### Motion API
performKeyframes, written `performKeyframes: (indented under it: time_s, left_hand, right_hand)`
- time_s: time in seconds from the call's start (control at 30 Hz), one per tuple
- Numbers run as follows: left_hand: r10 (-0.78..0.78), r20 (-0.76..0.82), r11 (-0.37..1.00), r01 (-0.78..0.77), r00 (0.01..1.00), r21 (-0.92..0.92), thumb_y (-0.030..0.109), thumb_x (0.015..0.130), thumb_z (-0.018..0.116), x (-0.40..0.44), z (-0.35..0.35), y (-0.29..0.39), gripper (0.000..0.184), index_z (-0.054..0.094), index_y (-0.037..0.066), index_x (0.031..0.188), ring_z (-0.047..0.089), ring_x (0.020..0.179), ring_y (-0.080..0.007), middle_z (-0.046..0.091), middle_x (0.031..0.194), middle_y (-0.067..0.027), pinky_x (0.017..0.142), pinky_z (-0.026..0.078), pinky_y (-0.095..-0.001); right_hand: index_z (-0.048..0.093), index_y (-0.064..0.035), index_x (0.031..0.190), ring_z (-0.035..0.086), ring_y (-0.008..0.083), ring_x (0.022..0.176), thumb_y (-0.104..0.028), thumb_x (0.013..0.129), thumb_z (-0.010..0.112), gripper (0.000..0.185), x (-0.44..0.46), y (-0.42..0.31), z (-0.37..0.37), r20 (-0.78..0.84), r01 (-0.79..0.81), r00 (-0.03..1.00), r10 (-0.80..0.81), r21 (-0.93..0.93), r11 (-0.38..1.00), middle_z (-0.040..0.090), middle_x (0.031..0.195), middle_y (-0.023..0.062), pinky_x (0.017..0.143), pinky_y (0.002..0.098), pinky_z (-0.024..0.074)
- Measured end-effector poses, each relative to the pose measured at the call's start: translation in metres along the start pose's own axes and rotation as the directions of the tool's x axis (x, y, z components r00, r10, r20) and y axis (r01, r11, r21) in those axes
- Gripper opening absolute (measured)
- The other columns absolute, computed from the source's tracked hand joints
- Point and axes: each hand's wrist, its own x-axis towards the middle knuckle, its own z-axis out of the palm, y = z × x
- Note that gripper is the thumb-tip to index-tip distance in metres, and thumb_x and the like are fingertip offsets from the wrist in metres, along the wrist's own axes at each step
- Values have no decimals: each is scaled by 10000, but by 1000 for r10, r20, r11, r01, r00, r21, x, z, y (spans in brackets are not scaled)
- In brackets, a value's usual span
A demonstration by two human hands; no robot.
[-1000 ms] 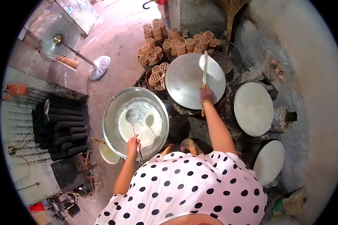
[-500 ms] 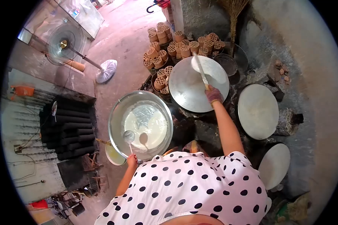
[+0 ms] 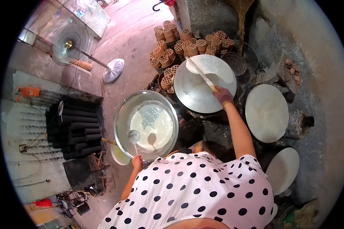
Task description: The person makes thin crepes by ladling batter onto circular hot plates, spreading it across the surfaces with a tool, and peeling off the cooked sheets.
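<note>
wooden stick in gloved right hand crosses round griddle.

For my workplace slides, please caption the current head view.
Left hand holding a ladle over a basin of white liquid, gloved right hand holding a flat stick over a round plate.

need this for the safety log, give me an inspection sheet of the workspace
Surface: round metal griddle with a white patch on its far side
Job's things: ladle over the metal basin of white liquid; long stick across the griddle
Clutter: perforated clay-coloured cylinders crowded beyond the griddle
Hands: left hand closed around the ladle's handle; gloved right hand around the stick
Cables: thin dark cord near the fan
Surroundings: black cylinders stacked left; pale round disc right
</note>
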Motion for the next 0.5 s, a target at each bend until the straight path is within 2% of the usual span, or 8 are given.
performKeyframes:
  time_s: [0.1, 0.17, 0.23, 0.3, 0.37, 0.4, 0.43, 0.5]
  left_hand:
    - [17, -23, 1000, -17, 1000, -1, 207, 892, 513, -9, 4, -1, 126, 550, 101, 836, 394, 397, -76, 470, 570, 21, 330, 297, -231]
    - [-13, -51, 1000, 12, 999, -9, 205, 890, 514, -15, 6, -3, 126, 551, 100, 831, 396, 400, -76, 470, 570, 21, 332, 297, -230]
    - [-39, -73, 999, 39, 997, -12, 202, 887, 514, -18, 8, -4, 126, 553, 99, 827, 399, 403, -76, 470, 570, 22, 333, 297, -228]
    - [-46, -90, 999, 45, 995, -5, 202, 883, 517, -20, 9, -7, 129, 555, 96, 821, 401, 409, -76, 469, 573, 21, 338, 300, -233]
    - [-44, -93, 999, 42, 995, -29, 202, 884, 514, -27, 9, -8, 129, 553, 97, 821, 401, 412, -76, 470, 576, 21, 341, 303, -236]
    - [-40, -93, 998, 34, 995, -56, 202, 886, 512, -28, 11, -8, 129, 552, 98, 822, 401, 415, -76, 470, 578, 20, 345, 305, -239]
    - [-39, -98, 998, 33, 994, -62, 202, 886, 512, -28, 14, -8, 129, 552, 98, 822, 401, 415, -76, 470, 578, 20, 345, 305, -239]
    - [-17, -63, 993, 10, 998, -121, 198, 886, 505, -37, 10, -12, 125, 547, 100, 820, 397, 414, -77, 472, 583, 20, 350, 309, -243]
  right_hand:
    - [545, -264, 1278, 618, 326, 1018, -381, 808, 642, 494, -10, 16, -30, -200, -93, 972, 125, 161, 983, 626, 1165, 105, 875, 409, 492]
    - [545, -254, 1276, 605, 322, 1047, -370, 825, 626, 473, -14, 8, -29, -208, -179, 958, 197, 106, 978, 621, 1169, 122, 892, 410, 478]
    - [543, -256, 1276, 586, 315, 1083, -353, 835, 615, 457, -5, 2, -11, -120, -17, 993, -1, -153, 988, 611, 1180, 141, 909, 409, 463]
    - [547, -257, 1275, 574, 311, 1102, -360, 820, 631, 474, -10, -7, -10, -29, -35, 999, 34, -59, 998, 605, 1195, 136, 932, 393, 451]
    - [548, -253, 1278, 575, 305, 1103, -367, 802, 649, 500, 3, 13, -3, -3, 187, 982, -187, 44, 981, 600, 1216, 115, 946, 381, 444]
    - [542, -249, 1289, 578, 295, 1100, -368, 789, 663, 527, 7, 29, -7, -19, 179, 984, -178, 100, 979, 600, 1228, 82, 957, 366, 439]
    - [604, -176, 1227, 600, 267, 1076, -330, 767, 661, 488, 8, 33, -19, -43, 163, 987, -157, 205, 965, 639, 1160, 111, 938, 338, 448]
    - [612, -181, 1217, 622, 255, 1033, -315, 767, 675, 474, 11, 38, -29, -186, 57, 982, -21, 191, 980, 649, 1143, 105, 908, 331, 463]
